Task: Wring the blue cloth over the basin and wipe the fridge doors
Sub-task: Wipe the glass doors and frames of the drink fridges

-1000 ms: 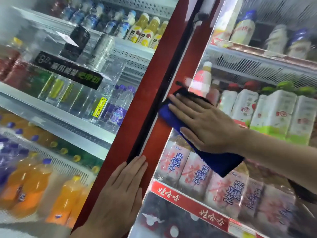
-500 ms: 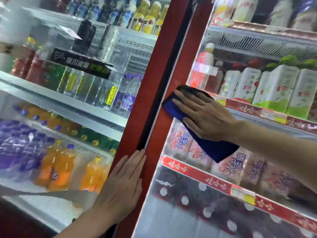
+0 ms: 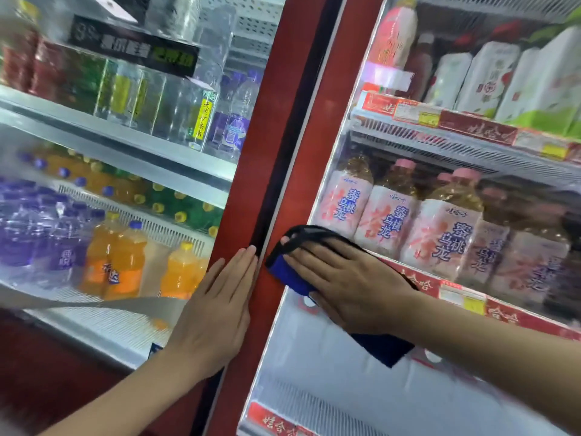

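Both arms reach in from the bottom of the view toward the two glass-fronted fridges. The left hand (image 3: 217,313) lies flat against the red frame of the left fridge door (image 3: 264,136). Its palm is on the frame and its fingers are straight and pressed together. The fingertips point up and just touch the black seal (image 3: 295,121) that runs between the doors. Its grip is open and holds nothing.

The right forearm comes in from the lower right. The right hand (image 3: 342,284) is spread flat on the blue cloth (image 3: 283,272), pressing it against the right fridge door (image 3: 317,152) where the red frame meets the glass. The fingers are straight and fanned toward the seal, so that grip too is open, pressing rather than clutching. A dark edge of the cloth curls over the fingertips, and a loose corner hangs below the wrist.

Behind the glass, pink-labelled bottles (image 3: 386,221) stand just above the right hand. Orange bottles (image 3: 125,256) stand behind the left door.
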Tool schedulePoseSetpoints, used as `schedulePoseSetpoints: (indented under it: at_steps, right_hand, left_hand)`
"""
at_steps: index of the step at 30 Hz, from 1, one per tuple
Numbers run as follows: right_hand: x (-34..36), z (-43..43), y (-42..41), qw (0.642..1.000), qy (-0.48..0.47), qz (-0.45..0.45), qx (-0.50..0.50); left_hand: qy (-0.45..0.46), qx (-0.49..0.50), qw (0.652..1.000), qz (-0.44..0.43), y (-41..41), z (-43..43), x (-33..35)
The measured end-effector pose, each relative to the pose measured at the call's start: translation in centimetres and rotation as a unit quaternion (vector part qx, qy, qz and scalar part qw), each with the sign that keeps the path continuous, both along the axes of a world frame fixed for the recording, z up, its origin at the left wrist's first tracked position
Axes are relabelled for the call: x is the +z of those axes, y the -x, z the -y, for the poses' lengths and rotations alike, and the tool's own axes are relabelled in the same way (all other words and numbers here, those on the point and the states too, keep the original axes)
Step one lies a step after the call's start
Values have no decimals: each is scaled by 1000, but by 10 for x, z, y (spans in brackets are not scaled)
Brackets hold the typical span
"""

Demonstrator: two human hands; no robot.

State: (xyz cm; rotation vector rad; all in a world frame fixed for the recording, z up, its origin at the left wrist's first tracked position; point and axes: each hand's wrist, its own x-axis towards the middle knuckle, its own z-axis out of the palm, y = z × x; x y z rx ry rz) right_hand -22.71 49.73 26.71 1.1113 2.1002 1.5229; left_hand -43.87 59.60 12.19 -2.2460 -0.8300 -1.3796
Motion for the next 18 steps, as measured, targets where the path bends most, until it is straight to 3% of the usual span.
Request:
schedulePoseSetpoints:
  at_steps: [4,12,18]
  right_hand:
    - [-21,13,3,995,77,65,-9]
    - [95,0,14,995,-94,-8,-30]
    - [31,-11,15,995,-97,-35,-11]
  left_hand:
    - [11,7,1000,-12,15,10,-10]
    - [15,-3,1000,-18,4,16,-2]
    - [22,-18,1000,1,-4,7,-13]
